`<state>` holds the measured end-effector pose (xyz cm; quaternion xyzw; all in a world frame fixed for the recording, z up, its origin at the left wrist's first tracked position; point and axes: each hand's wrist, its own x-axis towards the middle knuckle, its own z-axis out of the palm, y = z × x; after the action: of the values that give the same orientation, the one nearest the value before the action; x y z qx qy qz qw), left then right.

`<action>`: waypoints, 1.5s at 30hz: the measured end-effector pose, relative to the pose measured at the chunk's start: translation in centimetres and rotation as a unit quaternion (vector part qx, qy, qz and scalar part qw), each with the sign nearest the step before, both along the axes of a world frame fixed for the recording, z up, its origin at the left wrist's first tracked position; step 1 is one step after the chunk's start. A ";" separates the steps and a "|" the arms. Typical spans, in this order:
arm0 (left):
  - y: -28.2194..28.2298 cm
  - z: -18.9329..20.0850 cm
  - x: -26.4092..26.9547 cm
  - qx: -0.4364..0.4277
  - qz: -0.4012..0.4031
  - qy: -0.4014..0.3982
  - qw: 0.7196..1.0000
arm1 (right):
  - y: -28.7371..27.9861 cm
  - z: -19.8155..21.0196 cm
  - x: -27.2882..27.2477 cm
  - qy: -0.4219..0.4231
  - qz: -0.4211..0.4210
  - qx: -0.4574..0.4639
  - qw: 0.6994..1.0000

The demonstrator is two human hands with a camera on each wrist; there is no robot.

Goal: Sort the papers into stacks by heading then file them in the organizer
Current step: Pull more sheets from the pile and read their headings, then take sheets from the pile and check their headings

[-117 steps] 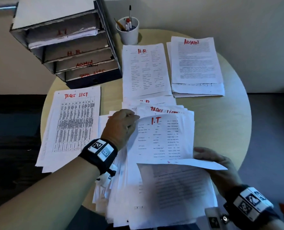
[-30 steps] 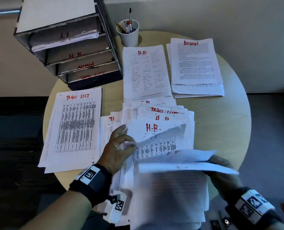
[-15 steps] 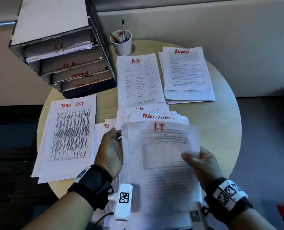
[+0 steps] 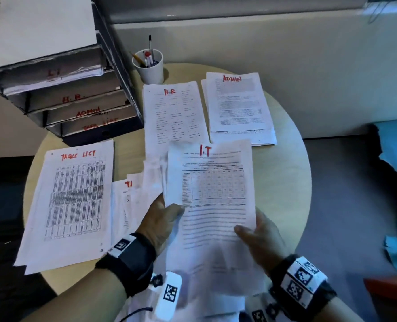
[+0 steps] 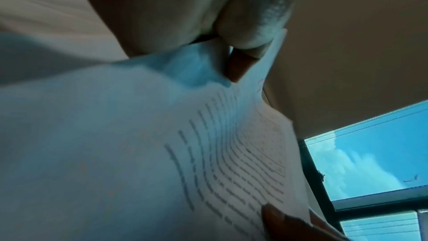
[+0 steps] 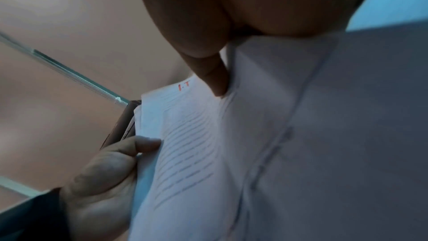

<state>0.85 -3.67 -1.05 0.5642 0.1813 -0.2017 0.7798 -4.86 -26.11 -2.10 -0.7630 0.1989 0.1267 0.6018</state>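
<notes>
The round counter (image 4: 283, 182) carried everything. The organizer (image 4: 60, 89) stood at its 10 o'clock edge, its four trays marked in red I.T, H.R, ADMIN and a blurred lowest label. A task-list stack (image 4: 72, 201) lay at 8 o'clock, an H.R stack (image 4: 174, 115) at 12 o'clock and an ADMIN stack (image 4: 239, 105) at 1 o'clock, just beside it. An unsorted pile (image 4: 141, 196) lay fanned at the centre, reaching toward 6 o'clock. A white cup (image 4: 150, 68) of pens stood at 12 o'clock, behind the H.R stack.

Both hands held up an I.T sheet (image 4: 211, 194) above the pile, its heading toward 12 o'clock, with more paper hanging blurred beneath it. The left hand (image 4: 160, 219) pinched the sheet's left edge, thumb lying on the printed face and fingers curled behind; the forearm came in from 7 o'clock. The right hand (image 4: 258, 235) gripped the right edge lower down, thumb on top of the page and fingers underneath, its forearm coming in from 5 o'clock. In the right wrist view the thumb (image 6: 213, 78) pressed the paper into a crease.
</notes>
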 end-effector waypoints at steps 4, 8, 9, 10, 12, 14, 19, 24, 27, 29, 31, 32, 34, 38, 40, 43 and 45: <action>-0.6 -0.1 1.2 0.185 -0.001 -0.018 0.983 | -6.5 0.1 0.0 0.005 -0.068 -0.038 0.997; 1.3 -1.6 1.4 0.535 -0.108 -0.101 0.832 | -14.0 0.6 0.2 0.049 -0.104 -0.078 0.990; 1.5 -1.8 1.3 0.573 -0.165 -0.099 0.796 | -15.3 0.4 0.4 0.067 -0.101 -0.086 0.989; 1.5 -2.0 1.1 0.602 -0.228 -0.086 0.760 | -16.2 0.2 0.8 0.084 -0.095 -0.104 0.986; 1.2 -2.6 0.7 0.641 -0.323 -0.066 0.693 | -16.8 0.0 1.6 0.117 -0.077 -0.157 0.977; 1.2 -2.9 0.6 0.650 -0.333 -0.046 0.681 | -16.9 -0.2 2.5 0.129 -0.066 -0.194 0.970; 2.8 -2.8 0.4 0.656 -0.291 -0.006 0.696 | -15.7 -1.2 4.2 0.143 -0.010 -0.296 0.944; 4.0 -3.2 0.4 0.615 -0.244 0.038 0.749 | -14.1 -1.9 3.9 0.145 -0.056 -0.380 0.912; 4.3 -3.4 0.5 0.582 -0.210 0.073 0.782 | -12.2 -0.5 3.0 0.076 -0.111 -0.428 0.894; 4.6 -4.0 0.4 0.571 -0.198 0.072 0.794 | -9.0 0.6 2.7 -0.004 -0.076 -0.401 0.913; 4.9 -4.2 0.4 0.559 -0.195 0.076 0.802 | -4.5 1.1 2.3 -0.048 0.045 -0.344 0.937; 4.9 -4.2 0.4 0.558 -0.199 0.079 0.802 | -2.2 0.8 2.0 -0.051 0.120 -0.321 0.938; 4.7 -3.7 0.6 0.596 -0.221 0.061 0.770 | 1.6 -0.3 1.4 -0.028 0.246 -0.302 0.921; 4.3 -2.4 2.9 0.678 -0.310 -0.119 0.656 | 5.3 -1.7 0.6 0.004 0.335 -0.388 0.859; 4.3 -2.0 4.8 0.684 -0.370 -0.141 0.613 | 5.9 -1.7 0.4 0.005 0.330 -0.407 0.852; 4.6 -1.8 6.4 0.698 -0.391 -0.106 0.591 | 6.2 -1.9 0.2 0.006 0.325 -0.413 0.851; 4.6 -1.8 6.6 0.687 -0.392 -0.091 0.605 | 6.1 -1.9 0.2 0.003 0.326 -0.413 0.851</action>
<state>7.43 0.94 -2.80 0.9665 -0.0440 -0.2520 0.0218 -4.62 -19.99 -4.01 -0.9618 -0.0256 0.2241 0.1551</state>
